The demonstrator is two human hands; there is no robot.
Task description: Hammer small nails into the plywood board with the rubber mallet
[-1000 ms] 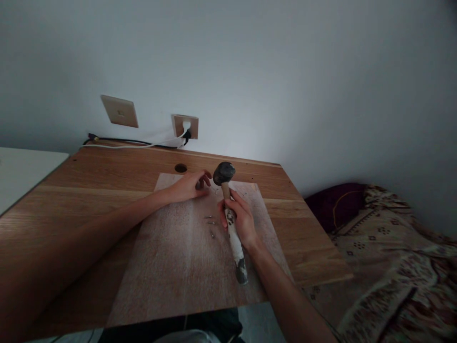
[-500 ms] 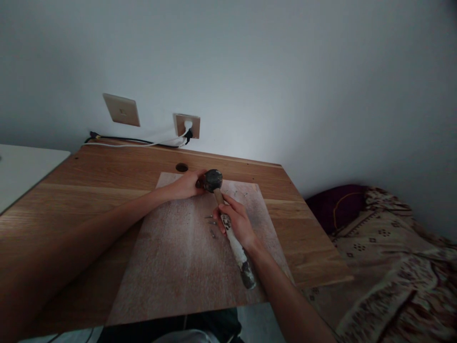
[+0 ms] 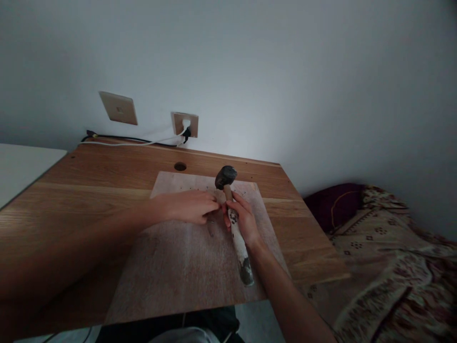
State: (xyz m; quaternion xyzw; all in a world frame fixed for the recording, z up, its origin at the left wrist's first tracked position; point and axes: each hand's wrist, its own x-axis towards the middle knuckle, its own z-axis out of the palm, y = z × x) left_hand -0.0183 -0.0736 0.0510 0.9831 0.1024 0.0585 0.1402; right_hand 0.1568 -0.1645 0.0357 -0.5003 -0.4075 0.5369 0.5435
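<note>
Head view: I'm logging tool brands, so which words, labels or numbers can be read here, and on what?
No text can be read.
The hammer in the right hand: dark marks on its pale handle, too blurred to read as lettering.
The switch plate and the socket plate: no legible marking.

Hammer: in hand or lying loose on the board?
In hand: the right hand wraps the hammer mid-handle, head toward the wall. Whether its end touches the board, cannot tell.
</note>
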